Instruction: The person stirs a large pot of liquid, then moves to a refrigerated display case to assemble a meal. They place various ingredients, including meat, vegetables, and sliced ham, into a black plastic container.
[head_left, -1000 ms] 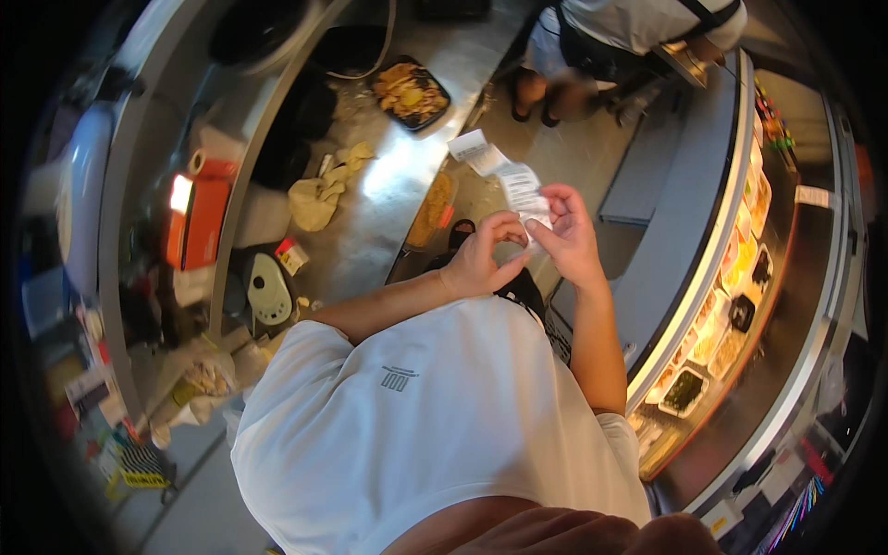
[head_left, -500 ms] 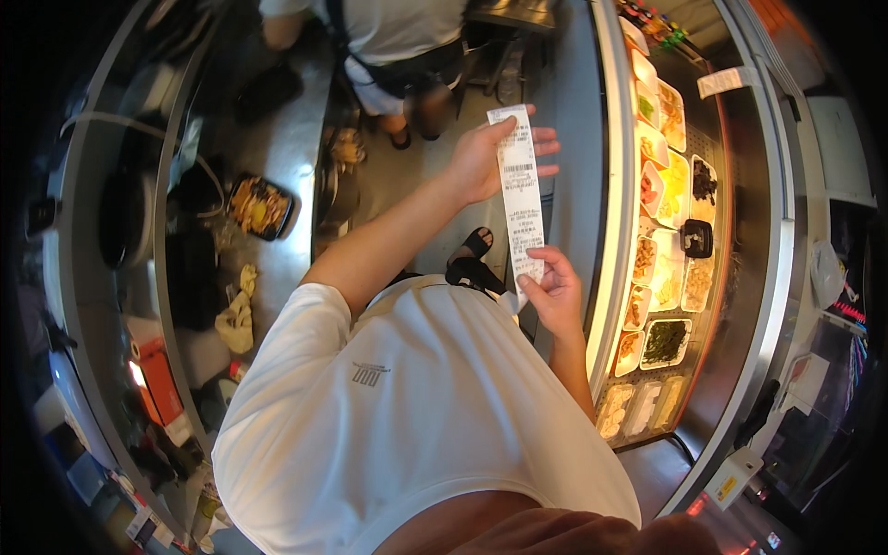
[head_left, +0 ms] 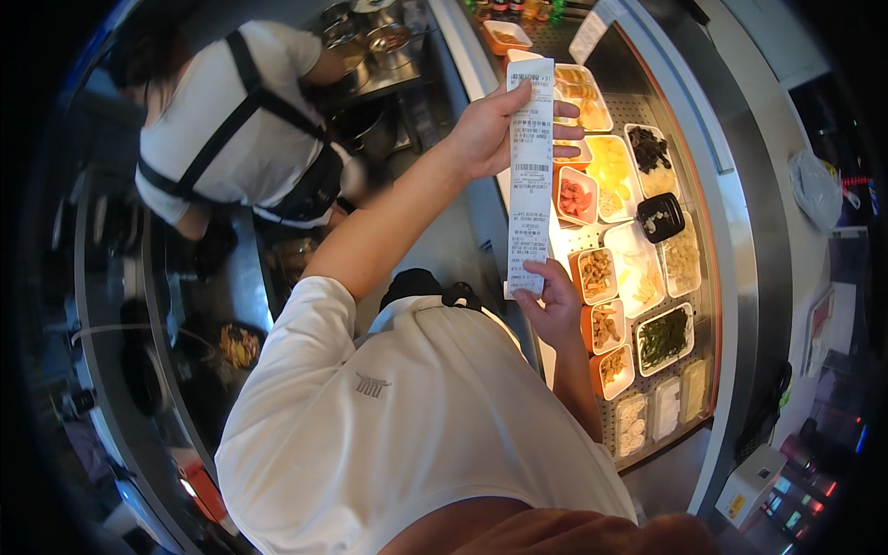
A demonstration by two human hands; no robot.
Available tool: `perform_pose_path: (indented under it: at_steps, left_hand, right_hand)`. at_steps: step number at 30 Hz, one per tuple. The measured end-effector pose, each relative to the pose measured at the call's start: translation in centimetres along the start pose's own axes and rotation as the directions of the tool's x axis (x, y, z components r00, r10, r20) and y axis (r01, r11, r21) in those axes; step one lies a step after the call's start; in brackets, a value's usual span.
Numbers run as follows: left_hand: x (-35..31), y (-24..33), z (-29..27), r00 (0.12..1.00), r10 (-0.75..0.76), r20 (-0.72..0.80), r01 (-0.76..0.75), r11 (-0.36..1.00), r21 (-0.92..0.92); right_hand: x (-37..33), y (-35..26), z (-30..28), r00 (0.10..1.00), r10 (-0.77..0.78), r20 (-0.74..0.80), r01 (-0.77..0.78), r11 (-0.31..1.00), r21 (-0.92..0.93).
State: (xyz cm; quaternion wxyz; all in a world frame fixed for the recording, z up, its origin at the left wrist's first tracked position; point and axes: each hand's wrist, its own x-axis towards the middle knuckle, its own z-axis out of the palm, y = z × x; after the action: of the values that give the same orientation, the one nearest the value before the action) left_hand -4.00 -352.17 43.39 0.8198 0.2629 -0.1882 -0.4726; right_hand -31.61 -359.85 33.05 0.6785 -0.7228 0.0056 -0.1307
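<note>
A long white printed receipt [head_left: 531, 199] hangs upright between my two hands. My left hand [head_left: 490, 134] grips its upper part, thumb across the front and the other fingers stretched out behind it. At the lower end, my right hand [head_left: 553, 301] pinches the paper between thumb and fingers. Just beyond the receipt lies a lit display case [head_left: 700, 370] of food trays. Closest to my hands there are a dish of pink-red slices [head_left: 575, 197] and a dish of brown pieces [head_left: 597, 275].
A co-worker [head_left: 245, 120] in a white shirt with black straps bends over the counter at the left. Pots [head_left: 388, 42] stand at the back. A black container [head_left: 659, 218] sits on the case's trays. A dish of food [head_left: 240, 344] rests on the left counter.
My view has turned toward the case, and the receipt now appears in front of it, still in both hands. The co-worker has come nearer on the left.
</note>
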Motion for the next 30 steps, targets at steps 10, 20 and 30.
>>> perform_pose_path:
  at_steps: [10, 20, 30]
  left_hand:
    - [14.3, -2.5, 1.0, 0.959, -0.170, 0.227, 0.170, 0.985, 0.022]
    - [23.7, -1.6, -0.5, 0.867, -0.427, 0.257, 0.336, 0.881, 0.333]
    - [29.1, -1.8, -1.5, 0.779, -0.517, 0.356, 0.270, 0.788, 0.553]
  right_hand:
    - [3.5, 1.0, -3.7, 0.959, 0.074, -0.274, -0.071, 0.997, 0.022]
    - [12.0, 0.5, -3.9, 0.905, 0.155, -0.396, -0.246, 0.950, -0.191]
    - [18.6, 1.1, -3.5, 0.837, 0.199, -0.509, -0.395, 0.864, -0.312]
